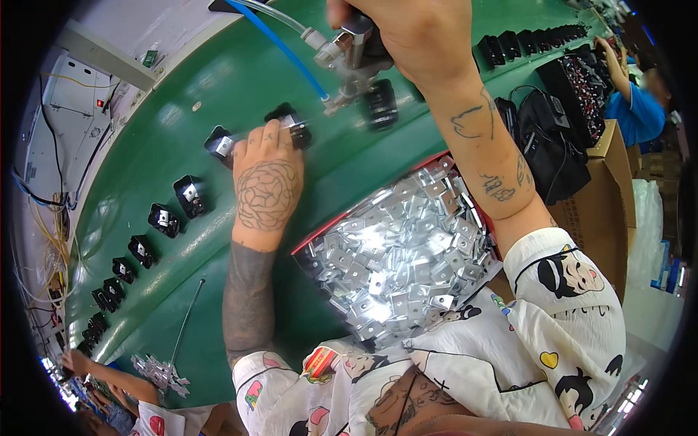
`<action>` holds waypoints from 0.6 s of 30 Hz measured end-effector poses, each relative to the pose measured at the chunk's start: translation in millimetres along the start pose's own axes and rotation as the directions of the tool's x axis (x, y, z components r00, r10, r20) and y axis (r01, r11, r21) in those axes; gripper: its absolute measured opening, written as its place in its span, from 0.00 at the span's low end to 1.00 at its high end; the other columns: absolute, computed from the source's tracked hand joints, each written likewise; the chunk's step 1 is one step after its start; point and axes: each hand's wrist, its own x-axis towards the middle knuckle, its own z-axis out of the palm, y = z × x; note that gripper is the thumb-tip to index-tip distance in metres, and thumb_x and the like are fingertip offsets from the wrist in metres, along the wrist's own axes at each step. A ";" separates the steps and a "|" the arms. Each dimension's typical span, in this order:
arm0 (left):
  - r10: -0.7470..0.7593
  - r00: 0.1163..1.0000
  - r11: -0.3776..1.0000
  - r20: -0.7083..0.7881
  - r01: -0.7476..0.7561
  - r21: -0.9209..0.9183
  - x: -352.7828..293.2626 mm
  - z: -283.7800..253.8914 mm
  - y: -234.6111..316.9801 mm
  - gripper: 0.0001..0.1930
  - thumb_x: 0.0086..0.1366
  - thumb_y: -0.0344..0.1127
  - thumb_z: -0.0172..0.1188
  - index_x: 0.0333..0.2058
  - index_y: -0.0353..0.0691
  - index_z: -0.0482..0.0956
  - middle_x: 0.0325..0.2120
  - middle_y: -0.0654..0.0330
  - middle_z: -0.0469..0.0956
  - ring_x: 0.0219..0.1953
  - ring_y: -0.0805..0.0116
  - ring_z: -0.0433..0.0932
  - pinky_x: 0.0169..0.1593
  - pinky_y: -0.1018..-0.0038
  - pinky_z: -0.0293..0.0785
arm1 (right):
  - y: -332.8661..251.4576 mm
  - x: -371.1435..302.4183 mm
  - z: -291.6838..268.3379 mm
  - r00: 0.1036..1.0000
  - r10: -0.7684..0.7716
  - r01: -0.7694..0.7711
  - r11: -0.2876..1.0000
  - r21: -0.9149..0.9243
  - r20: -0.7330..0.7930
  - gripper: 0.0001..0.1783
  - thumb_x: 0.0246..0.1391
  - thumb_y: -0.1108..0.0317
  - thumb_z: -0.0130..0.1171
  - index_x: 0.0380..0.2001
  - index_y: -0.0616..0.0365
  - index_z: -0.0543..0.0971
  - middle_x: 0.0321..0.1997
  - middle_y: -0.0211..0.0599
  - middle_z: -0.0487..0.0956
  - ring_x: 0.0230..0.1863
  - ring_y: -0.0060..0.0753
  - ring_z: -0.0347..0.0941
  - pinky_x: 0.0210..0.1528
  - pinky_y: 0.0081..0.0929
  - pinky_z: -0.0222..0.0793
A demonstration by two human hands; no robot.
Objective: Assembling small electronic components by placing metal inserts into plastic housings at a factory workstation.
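My left hand [267, 171] reaches over the green table, its fingers bent and pressed against a small black housing [289, 125]; the fingertips are partly hidden. Just to its left stands another black housing with a metal piece inside [219, 143]. My right hand [418, 36] is wrapped round a metal and black air-fed tool [350, 54] with a blue hose and a clear hose. The tool is slightly blurred and hangs above the table. Below it, a further black housing [382, 105] stands apart from both hands.
A red-edged box heaped with bent metal brackets [392, 254] sits close to my body. More black housings [165, 220] curve away to the left, others [509, 47] to the far right. A thin rod [190, 312] lies at lower left. Co-workers' arms [616, 69] show at both sides.
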 end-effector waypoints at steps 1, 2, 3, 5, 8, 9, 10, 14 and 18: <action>-0.006 1.000 1.000 0.025 0.005 0.024 -2.3 -2.5 3.4 0.21 0.53 0.37 0.65 0.46 0.38 0.77 0.47 0.58 0.74 0.46 0.59 0.73 0.49 0.67 0.67 | -0.1 -0.2 0.1 1.000 0.008 -0.008 1.000 -0.002 0.001 0.17 0.54 0.72 0.68 0.44 0.65 0.74 0.24 0.30 0.77 0.17 0.18 0.69 0.20 0.11 0.64; -0.013 0.999 0.999 0.049 0.010 0.047 -4.7 -5.0 6.3 0.22 0.53 0.38 0.65 0.48 0.39 0.76 0.48 0.58 0.74 0.47 0.59 0.73 0.50 0.67 0.67 | -0.1 -0.4 0.2 1.000 0.015 -0.015 1.000 -0.003 0.002 0.17 0.54 0.72 0.68 0.44 0.65 0.74 0.24 0.30 0.77 0.17 0.18 0.69 0.20 0.11 0.64; -0.020 0.997 0.997 0.074 0.015 0.071 -6.9 -7.2 7.6 0.23 0.53 0.38 0.66 0.49 0.39 0.76 0.49 0.58 0.73 0.47 0.60 0.73 0.50 0.67 0.67 | 0.0 -0.7 0.3 1.000 0.024 -0.024 1.000 -0.004 0.002 0.17 0.55 0.72 0.68 0.44 0.65 0.74 0.24 0.30 0.77 0.17 0.18 0.69 0.20 0.11 0.64; -0.008 0.996 0.998 0.084 0.003 0.069 -8.1 -13.4 7.9 0.25 0.53 0.39 0.66 0.50 0.39 0.75 0.49 0.58 0.73 0.48 0.60 0.72 0.51 0.67 0.67 | 0.5 -1.1 -1.0 0.999 0.039 -0.039 0.999 -0.012 0.000 0.17 0.55 0.72 0.68 0.44 0.64 0.74 0.24 0.30 0.77 0.17 0.18 0.69 0.20 0.11 0.64; 0.022 0.993 0.998 0.119 -0.030 0.063 -7.2 -19.8 8.5 0.29 0.53 0.40 0.67 0.54 0.39 0.72 0.51 0.57 0.71 0.49 0.60 0.71 0.52 0.68 0.66 | 2.3 -2.3 -4.0 0.998 0.066 -0.066 0.998 -0.025 -0.008 0.17 0.55 0.72 0.68 0.44 0.64 0.74 0.25 0.30 0.77 0.17 0.18 0.69 0.20 0.11 0.64; 0.021 0.992 0.998 0.122 -0.029 0.064 -7.8 -20.0 8.0 0.29 0.53 0.40 0.67 0.54 0.39 0.72 0.51 0.57 0.71 0.49 0.60 0.71 0.52 0.68 0.66 | 1.6 -2.2 -3.0 0.997 0.076 -0.076 0.997 -0.024 -0.007 0.17 0.55 0.72 0.68 0.44 0.64 0.74 0.25 0.30 0.77 0.17 0.18 0.69 0.20 0.11 0.64; 0.012 0.992 0.997 0.122 -0.022 0.076 -8.8 -18.3 7.9 0.29 0.53 0.40 0.67 0.54 0.40 0.73 0.51 0.57 0.71 0.49 0.60 0.71 0.52 0.67 0.66 | 1.1 -2.2 -2.0 0.996 0.087 -0.087 0.996 -0.025 -0.006 0.17 0.55 0.72 0.68 0.44 0.64 0.74 0.25 0.30 0.77 0.17 0.18 0.69 0.20 0.11 0.64; -0.010 0.992 0.994 0.126 -0.004 0.106 -10.1 -11.8 6.9 0.29 0.52 0.40 0.67 0.54 0.40 0.73 0.52 0.57 0.70 0.50 0.60 0.71 0.52 0.67 0.65 | 0.5 -2.6 0.4 0.991 0.132 -0.133 0.991 -0.029 -0.007 0.17 0.55 0.72 0.68 0.44 0.64 0.74 0.25 0.30 0.77 0.17 0.18 0.69 0.20 0.11 0.64; -0.022 0.985 0.995 0.173 0.005 0.100 -5.8 -8.1 4.6 0.29 0.53 0.40 0.67 0.54 0.40 0.74 0.52 0.57 0.69 0.50 0.59 0.70 0.52 0.67 0.65 | 1.0 -3.7 -0.9 0.985 0.170 -0.171 0.985 -0.040 -0.014 0.17 0.55 0.72 0.67 0.44 0.64 0.74 0.25 0.30 0.77 0.17 0.18 0.69 0.20 0.11 0.64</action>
